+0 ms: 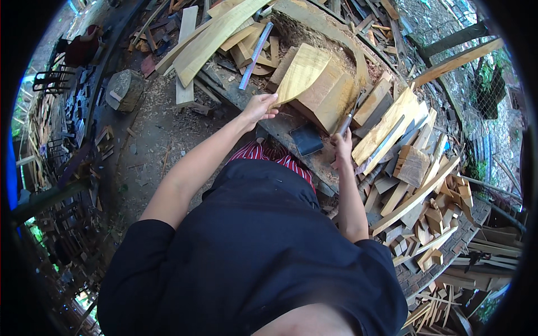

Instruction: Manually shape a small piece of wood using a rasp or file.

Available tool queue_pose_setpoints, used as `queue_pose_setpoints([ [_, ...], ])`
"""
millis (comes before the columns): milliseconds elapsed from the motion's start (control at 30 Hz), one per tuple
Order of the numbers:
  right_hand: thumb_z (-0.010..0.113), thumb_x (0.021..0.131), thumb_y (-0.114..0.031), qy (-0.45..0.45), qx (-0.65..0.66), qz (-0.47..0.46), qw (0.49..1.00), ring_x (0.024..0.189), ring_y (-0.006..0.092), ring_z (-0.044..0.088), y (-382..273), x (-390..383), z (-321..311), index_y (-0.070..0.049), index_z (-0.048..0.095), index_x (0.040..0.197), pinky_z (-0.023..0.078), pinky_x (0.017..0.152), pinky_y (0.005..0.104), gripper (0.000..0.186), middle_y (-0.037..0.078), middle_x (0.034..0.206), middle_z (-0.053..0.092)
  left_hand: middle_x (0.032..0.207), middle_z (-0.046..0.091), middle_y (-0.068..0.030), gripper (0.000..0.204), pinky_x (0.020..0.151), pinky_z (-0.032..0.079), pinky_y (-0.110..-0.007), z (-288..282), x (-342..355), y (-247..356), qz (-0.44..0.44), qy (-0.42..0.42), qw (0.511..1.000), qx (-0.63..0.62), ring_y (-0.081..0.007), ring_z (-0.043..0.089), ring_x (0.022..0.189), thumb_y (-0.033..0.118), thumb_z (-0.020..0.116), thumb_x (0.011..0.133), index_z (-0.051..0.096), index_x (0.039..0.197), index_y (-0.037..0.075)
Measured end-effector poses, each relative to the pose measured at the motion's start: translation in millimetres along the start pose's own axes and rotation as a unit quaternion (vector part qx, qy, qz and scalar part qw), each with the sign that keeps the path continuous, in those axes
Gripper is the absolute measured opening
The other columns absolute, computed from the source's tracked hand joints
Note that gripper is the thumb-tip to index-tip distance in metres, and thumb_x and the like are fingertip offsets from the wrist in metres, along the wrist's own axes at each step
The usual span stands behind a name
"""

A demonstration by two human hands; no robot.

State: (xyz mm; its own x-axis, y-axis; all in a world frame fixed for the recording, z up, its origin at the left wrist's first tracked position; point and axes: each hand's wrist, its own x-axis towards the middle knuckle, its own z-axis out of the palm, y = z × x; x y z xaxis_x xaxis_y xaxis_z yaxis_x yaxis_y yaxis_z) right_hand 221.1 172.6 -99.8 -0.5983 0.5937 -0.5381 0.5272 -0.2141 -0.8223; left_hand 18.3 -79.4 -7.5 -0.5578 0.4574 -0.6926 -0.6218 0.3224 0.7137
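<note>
My left hand (262,110) grips the near, tapered end of a thin yellowish wooden board (302,73), tilted over a thick wooden block (328,98). In my right hand (343,147) is the handle of a long-bladed knife (355,105), whose blade points away from me alongside the block's right side. The far tip of the blade is hard to make out against the wood. Below the block, between my two hands, a flat dark rectangular object (307,140) lies on the grimy work surface.
Stacked offcuts (409,173) crowd the right; long planks (213,39) and a blue-violet strip (255,56) lie at the back left. A chunky grey block (123,89) sits on the littered ground at left. A wire fence (487,89) and a slanting beam (457,59) stand at upper right.
</note>
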Motion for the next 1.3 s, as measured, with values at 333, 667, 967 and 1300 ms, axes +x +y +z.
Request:
queue_pose_setpoints([
  [333, 0.056, 0.086, -0.020, -0.144, 0.496, -0.026, 0.856, 0.076, 0.0177, 0.051, -128, -140, -40, -0.012, 0.033, 0.146, 0.047, 0.068, 0.0320, 0.065, 0.007, 0.089, 0.045, 0.106, 0.065, -0.0045, 0.041, 0.080, 0.054, -0.028, 14, 10, 4, 0.004, -0.061, 0.996, 0.062, -0.0113, 0.066, 0.089, 0.040, 0.049, 0.102, 0.056, 0.123, 0.006],
  [667, 0.054, 0.092, -0.008, -0.087, -0.095, -0.103, 0.986, 0.067, 0.0160, 0.061, -201, -88, 55, -0.022, 0.038, 0.149, 0.053, 0.060, 0.0302, 0.060, 0.007, 0.089, 0.054, 0.097, 0.070, -0.0138, 0.052, 0.069, 0.059, -0.034, 34, 8, 6, -0.043, -0.176, 0.958, 0.221, -0.0209, 0.071, 0.075, 0.045, 0.054, 0.098, 0.064, 0.106, -0.005],
  [967, 0.045, 0.098, -0.028, -0.007, -0.462, -0.214, 0.861, 0.082, 0.0415, 0.066, -158, -86, 67, -0.029, 0.035, 0.149, 0.053, 0.071, 0.0503, 0.052, 0.021, 0.099, 0.059, 0.148, 0.037, -0.0238, 0.083, 0.110, 0.035, -0.045, 32, 27, 49, 0.393, 0.109, 0.774, 0.485, -0.0335, 0.038, 0.138, 0.045, 0.070, 0.083, 0.035, 0.144, -0.001],
  [1300, 0.047, 0.096, -0.017, -0.015, -0.514, -0.259, 0.818, 0.065, 0.0443, 0.065, -145, -95, 66, -0.019, 0.037, 0.149, 0.052, 0.062, 0.0529, 0.053, 0.030, 0.074, 0.062, 0.160, 0.014, -0.0197, 0.134, 0.117, 0.004, -0.062, 53, 29, 83, 0.218, 0.069, 0.661, 0.714, -0.0285, 0.009, 0.150, 0.068, 0.079, 0.054, 0.019, 0.151, -0.003],
])
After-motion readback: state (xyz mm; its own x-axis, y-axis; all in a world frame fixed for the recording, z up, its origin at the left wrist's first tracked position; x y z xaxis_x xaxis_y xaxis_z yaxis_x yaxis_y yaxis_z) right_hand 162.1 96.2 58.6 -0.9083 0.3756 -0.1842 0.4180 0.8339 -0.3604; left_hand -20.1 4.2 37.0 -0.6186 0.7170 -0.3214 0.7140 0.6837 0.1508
